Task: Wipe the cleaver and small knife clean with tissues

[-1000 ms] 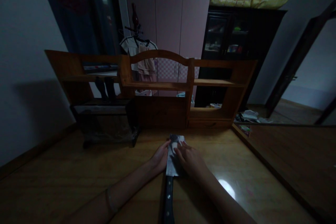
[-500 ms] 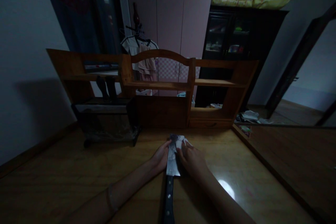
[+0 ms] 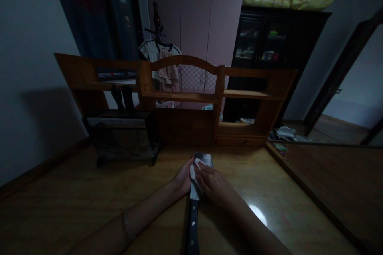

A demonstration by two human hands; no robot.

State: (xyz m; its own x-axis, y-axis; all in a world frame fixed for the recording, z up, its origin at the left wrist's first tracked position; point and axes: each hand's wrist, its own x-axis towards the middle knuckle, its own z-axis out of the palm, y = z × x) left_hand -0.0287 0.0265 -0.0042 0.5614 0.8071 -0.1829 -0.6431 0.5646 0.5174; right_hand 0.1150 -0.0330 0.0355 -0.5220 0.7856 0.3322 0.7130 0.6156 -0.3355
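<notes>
A cleaver (image 3: pixel 206 159) lies flat on the wooden table (image 3: pixel 89 203), its black handle (image 3: pixel 193 225) pointing toward me and its wide steel blade pointing away. My left hand (image 3: pixel 183 178) rests against the blade's left edge, fingers curled on it. My right hand (image 3: pixel 213 184) lies over the blade and presses a small white cloth or tissue (image 3: pixel 195 166) onto the steel. The room is dim, so the cloth's shape is hard to make out.
A dark knife block rack (image 3: pixel 121 131) with two handles sticking up stands at the back left. A wooden shelf unit (image 3: pixel 191 99) runs along the table's far edge. A second dark table (image 3: pixel 335 183) adjoins on the right. Light glints off the table (image 3: pixel 259 213).
My right hand with the white cloth has slid back along the blade toward me and to the left, covering more steel. The left hand and the cleaver have stayed put.
</notes>
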